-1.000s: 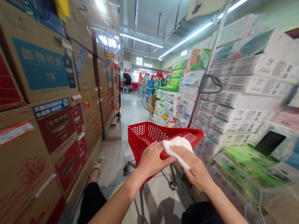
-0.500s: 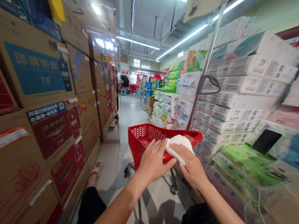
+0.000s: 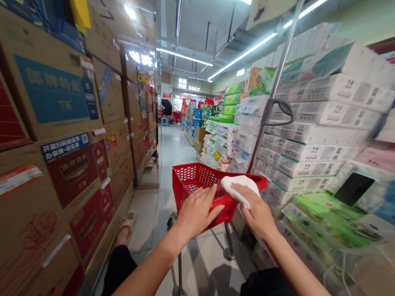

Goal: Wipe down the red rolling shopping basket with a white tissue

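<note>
In front of me is a red plastic basket (image 3: 180,174) with holes in its walls, set on a metal frame with wheels. My left hand (image 3: 196,209) grips its near rim, fingers over the edge and thumb apart along the rim. A folded white cloth (image 3: 231,183) lies on the basket's right-hand rim. My right hand (image 3: 256,213) presses the cloth down against the rim, its fingers laid over it; the fabric partly hides the rim there. A grey handle (image 3: 278,111) on a tall pole rises behind the basket.
Stacked cartons (image 3: 53,88) line the left side. On the right are packs of tissue paper (image 3: 320,135), with a dark phone (image 3: 354,189) leaning on them. A tiled aisle (image 3: 177,143) runs ahead, where a person (image 3: 166,107) bends near a blue stool (image 3: 165,121).
My right hand and the cloth have shifted a little to the right along the rim. My left hand has moved slightly left, so a gap now shows between the hands.
</note>
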`<state>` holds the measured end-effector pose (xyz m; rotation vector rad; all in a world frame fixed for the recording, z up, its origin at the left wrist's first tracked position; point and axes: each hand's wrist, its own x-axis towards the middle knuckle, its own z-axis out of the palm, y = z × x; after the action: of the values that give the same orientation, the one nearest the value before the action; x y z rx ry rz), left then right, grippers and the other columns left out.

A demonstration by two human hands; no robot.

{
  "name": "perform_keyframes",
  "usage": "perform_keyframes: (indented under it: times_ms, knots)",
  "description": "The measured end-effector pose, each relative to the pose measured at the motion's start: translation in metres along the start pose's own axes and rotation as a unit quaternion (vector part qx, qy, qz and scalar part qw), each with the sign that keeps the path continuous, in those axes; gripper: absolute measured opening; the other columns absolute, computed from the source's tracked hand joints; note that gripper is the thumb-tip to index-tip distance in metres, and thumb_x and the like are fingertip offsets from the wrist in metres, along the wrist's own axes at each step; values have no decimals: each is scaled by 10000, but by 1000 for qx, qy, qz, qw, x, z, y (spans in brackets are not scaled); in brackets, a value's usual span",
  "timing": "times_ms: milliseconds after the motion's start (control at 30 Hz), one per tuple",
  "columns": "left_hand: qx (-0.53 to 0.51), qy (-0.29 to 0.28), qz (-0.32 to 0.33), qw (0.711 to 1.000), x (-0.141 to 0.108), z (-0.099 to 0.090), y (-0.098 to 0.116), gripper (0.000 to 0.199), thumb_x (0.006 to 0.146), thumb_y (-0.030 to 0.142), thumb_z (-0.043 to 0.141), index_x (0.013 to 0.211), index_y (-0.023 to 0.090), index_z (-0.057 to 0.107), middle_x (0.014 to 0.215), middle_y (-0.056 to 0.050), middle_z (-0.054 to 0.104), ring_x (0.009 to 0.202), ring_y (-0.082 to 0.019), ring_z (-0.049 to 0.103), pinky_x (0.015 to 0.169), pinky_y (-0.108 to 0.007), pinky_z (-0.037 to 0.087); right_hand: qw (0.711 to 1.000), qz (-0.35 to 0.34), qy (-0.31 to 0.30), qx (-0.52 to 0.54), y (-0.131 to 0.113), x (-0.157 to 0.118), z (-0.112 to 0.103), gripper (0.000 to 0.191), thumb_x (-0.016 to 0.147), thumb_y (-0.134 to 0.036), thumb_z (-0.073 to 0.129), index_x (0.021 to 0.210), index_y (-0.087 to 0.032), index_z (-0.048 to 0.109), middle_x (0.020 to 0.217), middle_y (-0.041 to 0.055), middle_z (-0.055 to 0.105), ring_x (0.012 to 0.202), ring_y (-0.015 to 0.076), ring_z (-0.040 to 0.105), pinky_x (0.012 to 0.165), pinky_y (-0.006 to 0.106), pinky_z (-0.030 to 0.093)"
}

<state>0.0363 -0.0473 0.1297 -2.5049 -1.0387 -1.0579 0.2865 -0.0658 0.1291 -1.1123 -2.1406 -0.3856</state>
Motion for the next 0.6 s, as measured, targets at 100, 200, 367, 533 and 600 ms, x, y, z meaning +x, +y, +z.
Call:
perform_keyframes:
  times_ms: [100, 200, 367, 533, 600]
  knots:
    - [-12, -1, 5, 1000, -3, 1, -8, 568, 1038, 434, 538, 1511, 133, 449, 1418, -139, 639, 1299, -276, 625, 1153, -467, 473, 996, -69, -38, 41, -19, 4, 2, 676, 935, -134, 426, 1591, -289, 382, 1597, 19, 468, 1492, 210, 409, 1262, 496, 327]
    - [-14, -18, 4, 1000, -5, -2, -17, 569, 1036, 466, 531, 1499, 141, 472, 1449, -133, 616, 1315, -275, 614, 1152, -460, 475, 998, -46, -21, 47, 1, 7, 0, 634, 950, -151, 411, 1570, -287, 422, 1570, 30, 508, 1467, 221, 449, 1244, 509, 354]
    - [-12, -32, -1, 999, -2, -9, -19, 518, 1040, 456, 508, 1477, 179, 512, 1424, -107, 640, 1293, -264, 632, 1138, -447, 482, 995, 89, 36, 0, 37, 7, 2, 557, 974, -195, 399, 1511, -291, 511, 1509, 38, 578, 1410, 251, 519, 1197, 538, 414]
    - [11, -50, -36, 998, 5, -12, -11, 490, 987, 527, 576, 1316, 171, 643, 1236, -131, 737, 1128, -313, 706, 1038, -476, 533, 1000, 1, 21, -4, -15, 7, 18, 685, 914, -131, 420, 1585, -266, 398, 1568, 55, 510, 1468, 237, 443, 1241, 538, 350]
    - [7, -54, -27, 998, 4, -12, -12, 443, 991, 536, 575, 1258, 196, 672, 1217, -113, 745, 1129, -306, 703, 1026, -460, 537, 998, -54, -6, 13, -31, 10, 20, 718, 905, -126, 424, 1606, -259, 350, 1595, 61, 473, 1491, 236, 409, 1251, 543, 328]
